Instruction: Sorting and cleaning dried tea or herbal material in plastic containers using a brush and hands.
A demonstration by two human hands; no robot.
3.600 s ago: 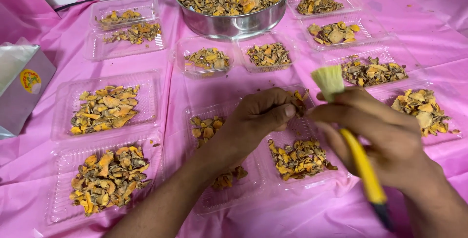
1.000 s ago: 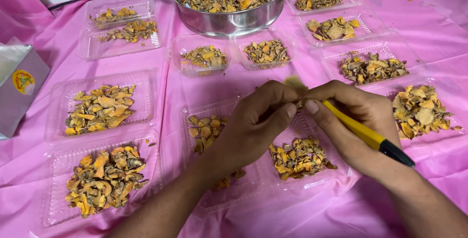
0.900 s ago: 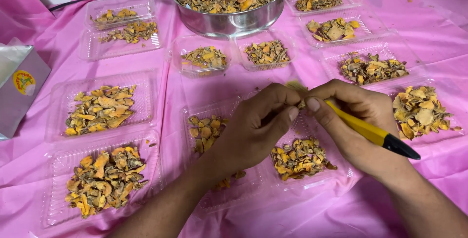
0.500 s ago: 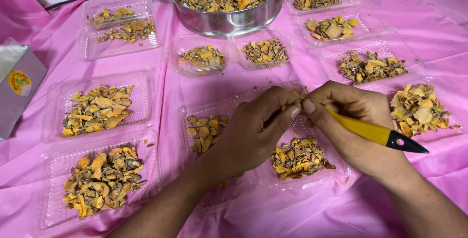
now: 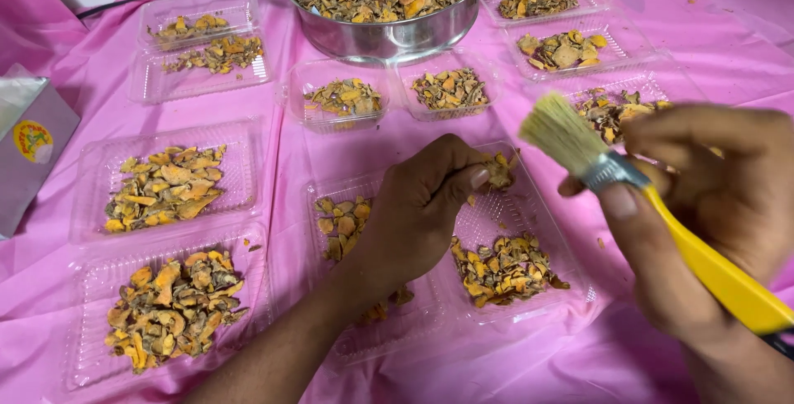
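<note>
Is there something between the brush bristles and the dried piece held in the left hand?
Nothing visible: open air separates the brush in the right hand from the dried piece pinched by the left hand.

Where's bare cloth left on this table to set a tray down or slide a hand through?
Bare pink cloth shows at the far right past the right-hand trays, and along the near edge between the left hand and the right hand, which holds the brush. The middle around the steel pot is crowded; only narrow strips between trays there.
</note>
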